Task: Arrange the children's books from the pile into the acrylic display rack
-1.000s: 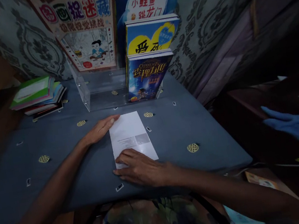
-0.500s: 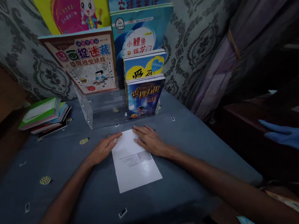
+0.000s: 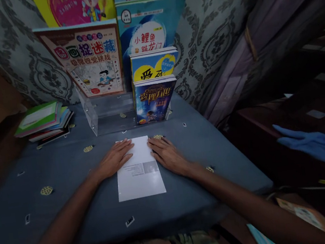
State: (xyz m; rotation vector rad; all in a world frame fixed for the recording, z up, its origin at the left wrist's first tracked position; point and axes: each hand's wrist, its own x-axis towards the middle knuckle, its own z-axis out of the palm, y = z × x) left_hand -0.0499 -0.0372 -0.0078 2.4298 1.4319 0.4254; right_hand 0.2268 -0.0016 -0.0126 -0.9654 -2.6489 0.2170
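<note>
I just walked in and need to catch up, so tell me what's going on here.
Someone has a paper flat on the table. The left hand lies over its far left corner; the right hand is at its far right edge. Beyond it, a clear stand holds books.

It is dim here. Behind the blue-grey table point(image 3: 65, 165) stands a wall point(image 3: 203, 30) with ornamental pattern; purplish cloth point(image 3: 235, 76) hangs at right.

Dim light; far right sunk near black; edges stretched, soft.
</note>
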